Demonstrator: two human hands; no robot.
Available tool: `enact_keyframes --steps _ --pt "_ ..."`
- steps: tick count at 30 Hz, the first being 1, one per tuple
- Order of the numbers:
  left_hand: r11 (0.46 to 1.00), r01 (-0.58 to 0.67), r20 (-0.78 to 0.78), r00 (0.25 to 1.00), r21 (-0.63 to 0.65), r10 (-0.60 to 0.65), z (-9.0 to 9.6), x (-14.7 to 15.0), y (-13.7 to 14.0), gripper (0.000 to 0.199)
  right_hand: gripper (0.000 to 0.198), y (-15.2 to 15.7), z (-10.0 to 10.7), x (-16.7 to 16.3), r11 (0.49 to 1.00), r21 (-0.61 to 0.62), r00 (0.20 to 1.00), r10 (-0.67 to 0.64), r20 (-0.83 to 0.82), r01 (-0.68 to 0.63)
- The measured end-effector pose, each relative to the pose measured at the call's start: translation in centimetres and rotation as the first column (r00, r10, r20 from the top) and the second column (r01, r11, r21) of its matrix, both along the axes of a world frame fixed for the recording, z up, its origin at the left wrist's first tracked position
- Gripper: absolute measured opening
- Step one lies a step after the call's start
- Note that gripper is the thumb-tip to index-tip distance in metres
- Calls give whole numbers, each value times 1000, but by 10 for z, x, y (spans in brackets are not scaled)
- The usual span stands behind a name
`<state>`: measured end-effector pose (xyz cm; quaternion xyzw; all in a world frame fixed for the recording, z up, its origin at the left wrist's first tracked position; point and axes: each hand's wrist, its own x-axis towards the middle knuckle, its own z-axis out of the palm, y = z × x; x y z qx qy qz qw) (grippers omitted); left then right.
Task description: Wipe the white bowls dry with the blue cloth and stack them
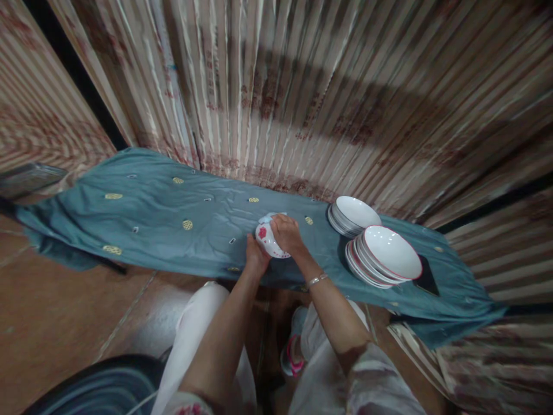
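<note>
A white bowl (268,242) with red flower marks is held tilted over the cloth-covered table, its outside facing me. My left hand (256,257) grips its lower left side. On its right side lies my right hand (286,233), fingers closed on a pale blue cloth (266,218) pressed against the bowl. Part of the cloth is hidden under the fingers. The bowl's far side is out of sight.
A blue-green tablecloth (159,202) with yellow marks covers the narrow table. To the right stand a stack of white bowls (356,213) and a stack of red-rimmed bowls (391,251), beside a dark flat object (427,278). Striped curtains (268,86) hang behind.
</note>
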<state>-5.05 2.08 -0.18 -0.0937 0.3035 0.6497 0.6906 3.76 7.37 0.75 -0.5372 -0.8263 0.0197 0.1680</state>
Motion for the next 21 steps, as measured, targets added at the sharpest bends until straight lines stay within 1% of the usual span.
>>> enact_keyframes --steps 3,7,12,17,21 --pt "1000 14 -14 1000 -28 -14 3 0 -1 58 37 10 -11 8 1000 4 992 -12 -127 13" --pt "999 9 -23 1000 -46 -10 6 1 -1 57 41 16 -27 19 999 37 959 16 -284 -5" --pt "999 -15 -7 1000 -41 14 7 2 -1 58 46 13 -44 31 999 8 880 -42 -474 51" --pt "999 -17 -15 1000 -42 16 5 2 0 57 52 7 -54 36 991 -45 801 -127 -585 124" --pt "999 -10 -23 1000 -31 9 0 2 2 57 57 -5 -60 36 980 -77 743 -191 -641 186"
